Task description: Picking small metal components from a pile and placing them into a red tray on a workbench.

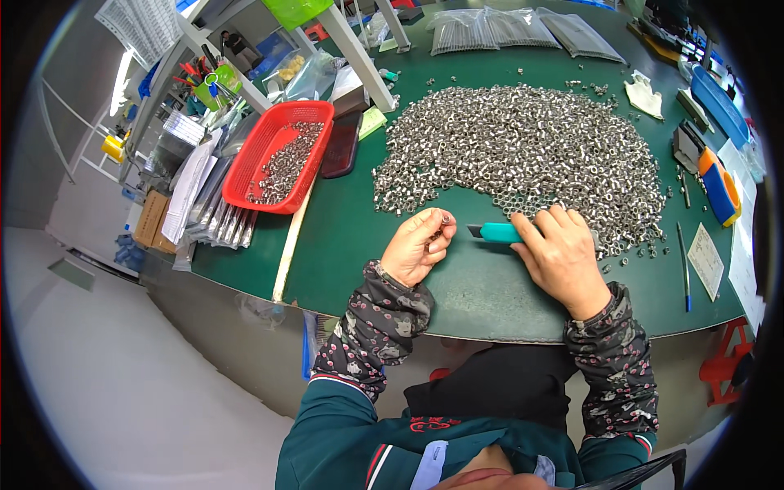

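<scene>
My left hand point(412, 245) is closed, with a small silvery metal ring point(445, 220) pinched between thumb and forefinger. More rings seem to lie in its curled fingers, partly hidden. In my right hand point(563, 257) is a teal utility knife point(496, 233), its dark blade pointing left toward my left hand, a short gap apart. The right fingers bend over the knife's rear part and hide it. Just beyond both hands spreads a big heap of metal rings point(523, 135), and my right hand is at its near edge.
A red plastic basket point(245, 201) with more rings stands left on the green table point(367, 298), beside a dark tray point(342, 145). Bagged parts point(494, 31) lie at the back. To the right are a blue-and-orange tool point(719, 186), a pen point(684, 269) and a paper tag point(705, 261).
</scene>
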`<state>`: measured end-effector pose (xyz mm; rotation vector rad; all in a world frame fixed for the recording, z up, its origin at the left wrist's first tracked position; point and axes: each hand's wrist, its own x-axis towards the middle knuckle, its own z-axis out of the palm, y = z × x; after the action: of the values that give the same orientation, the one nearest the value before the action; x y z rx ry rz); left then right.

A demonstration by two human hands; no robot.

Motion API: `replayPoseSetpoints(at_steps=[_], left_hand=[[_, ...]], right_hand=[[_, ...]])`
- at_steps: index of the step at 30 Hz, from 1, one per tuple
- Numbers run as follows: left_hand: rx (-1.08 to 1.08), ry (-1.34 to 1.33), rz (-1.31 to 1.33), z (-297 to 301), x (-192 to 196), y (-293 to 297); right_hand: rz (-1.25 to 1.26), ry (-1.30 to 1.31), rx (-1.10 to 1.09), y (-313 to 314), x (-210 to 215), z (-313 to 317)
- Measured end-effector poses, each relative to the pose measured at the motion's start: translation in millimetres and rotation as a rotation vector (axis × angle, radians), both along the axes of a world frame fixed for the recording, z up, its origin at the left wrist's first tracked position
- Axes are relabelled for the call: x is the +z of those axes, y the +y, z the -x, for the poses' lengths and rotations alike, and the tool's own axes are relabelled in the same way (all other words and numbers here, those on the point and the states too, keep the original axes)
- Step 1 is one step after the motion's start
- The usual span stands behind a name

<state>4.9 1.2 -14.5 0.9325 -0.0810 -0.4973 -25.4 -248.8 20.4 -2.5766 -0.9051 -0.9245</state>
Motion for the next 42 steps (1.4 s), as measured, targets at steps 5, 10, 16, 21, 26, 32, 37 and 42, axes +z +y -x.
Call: replayPoseSetpoints(at_steps=[5,10,16,21,26,32,37,42], left_hand=[[0.021,0.009,-0.009,1.2,0.7,0.3],[0.054,-0.016,-0.019,1.8,3.9,-3.5],[0.072,-0.049,-0.037,2.1,3.9,-3.3],[0.087,-0.072,-0.132,3.9,6.7,-5.9],[0.134,-0.153,-0.264,5.5,6.1,-10.0],[0.168,-0.214,-0.321,6.9,6.6,-13.2],[0.198,-0.246,-0.283,5.8,3.1,-12.4],[0.181,-0.243,-0.299,5.8,2.5,-13.4]], right_hand=[[-0.060,0.037,0.021,1.4,-5.8,-1.7],[-0.075,0.070,0.029,1.7,-7.3,-1.1],[-0.094,0.092,0.029,2.0,-7.9,-0.9],[-0.121,0.127,0.029,3.2,-8.4,0.3],[-0.128,0.167,0.031,4.2,-7.3,1.6],[-0.130,0.186,0.037,4.3,-8.0,1.7],[-0.145,0.218,0.048,5.0,-9.9,2.5],[-0.140,0.268,0.048,5.6,-10.2,3.6]])
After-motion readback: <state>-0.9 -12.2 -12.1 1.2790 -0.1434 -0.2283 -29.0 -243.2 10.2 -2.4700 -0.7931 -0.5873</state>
